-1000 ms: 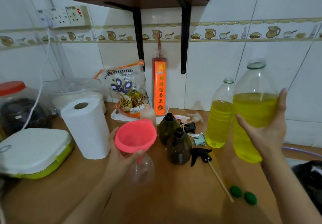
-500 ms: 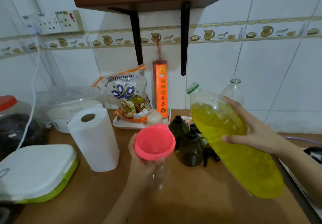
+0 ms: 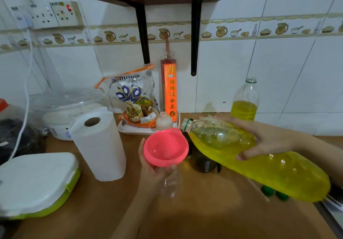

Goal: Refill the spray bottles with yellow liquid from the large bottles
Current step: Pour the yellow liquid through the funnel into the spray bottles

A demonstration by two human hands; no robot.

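Observation:
My right hand (image 3: 267, 140) grips a large bottle of yellow liquid (image 3: 259, 166), tipped almost flat with its open neck at the rim of a pink funnel (image 3: 165, 147). The funnel sits in a clear spray bottle (image 3: 171, 183) standing on the counter, and my left hand (image 3: 150, 170) holds the bottle's neck under the funnel. No liquid shows in the funnel. A second large bottle (image 3: 244, 101), partly full of yellow liquid, stands upright by the wall. A dark brown spray bottle (image 3: 201, 160) is half hidden behind the tipped bottle.
A paper towel roll (image 3: 98, 145) stands left of the funnel. A white and green lidded box (image 3: 37, 183) lies at the front left. A snack bag (image 3: 133, 97) and an orange box (image 3: 170, 90) stand at the wall. Two green caps (image 3: 274, 194) lie under the tipped bottle.
My right hand has swung the large bottle left and tipped it from upright to nearly flat, bringing its neck to the funnel. My left hand still holds the clear bottle.

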